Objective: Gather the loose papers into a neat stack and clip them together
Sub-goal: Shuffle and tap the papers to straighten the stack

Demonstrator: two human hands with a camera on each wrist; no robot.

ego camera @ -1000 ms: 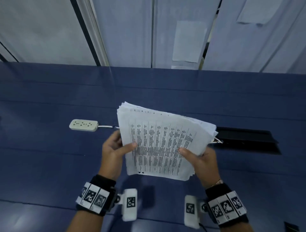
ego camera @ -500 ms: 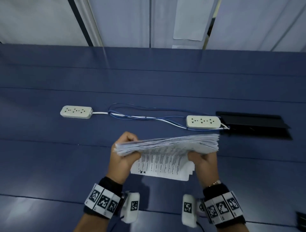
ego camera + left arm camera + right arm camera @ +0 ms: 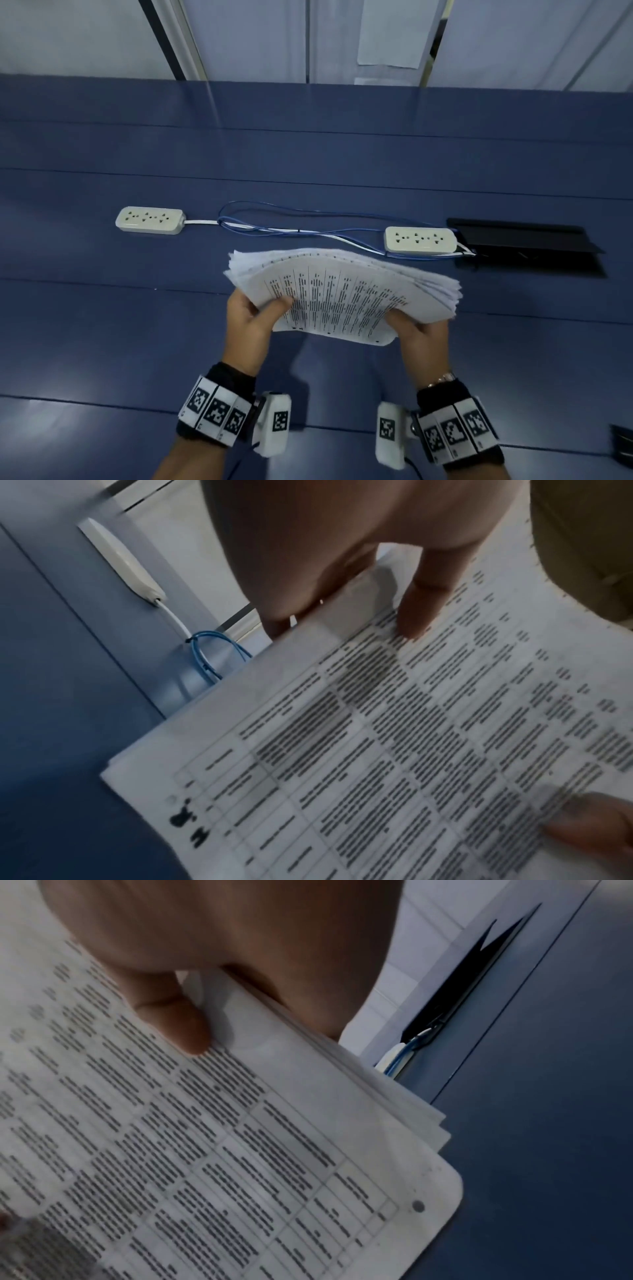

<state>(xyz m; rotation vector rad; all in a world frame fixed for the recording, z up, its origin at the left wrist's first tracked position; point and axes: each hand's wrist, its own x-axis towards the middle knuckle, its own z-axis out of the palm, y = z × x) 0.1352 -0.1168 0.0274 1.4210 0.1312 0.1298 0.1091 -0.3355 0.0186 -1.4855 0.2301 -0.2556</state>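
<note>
A thick stack of printed papers (image 3: 339,298) is held in the air above the blue table (image 3: 102,325), bowed upward, its edges fanned and uneven. My left hand (image 3: 255,313) grips its left edge, thumb on the top sheet and fingers underneath. My right hand (image 3: 419,329) grips the right edge the same way. In the left wrist view the thumb (image 3: 421,599) presses on the printed top sheet (image 3: 394,750). In the right wrist view the thumb (image 3: 171,1018) lies on the papers (image 3: 240,1150), whose sheet edges are staggered. No clip is in view.
Two white power strips (image 3: 150,220) (image 3: 420,240) lie on the table beyond the stack, joined by blue and white cables (image 3: 274,226). A black open cable hatch (image 3: 524,243) sits at the right. A dark object (image 3: 621,442) lies at the lower right edge.
The stack went from upright and facing me to edge-on and low half a second ago; now it is tilted back up so the printed top sheet shows. Both hands kept their grip.
</note>
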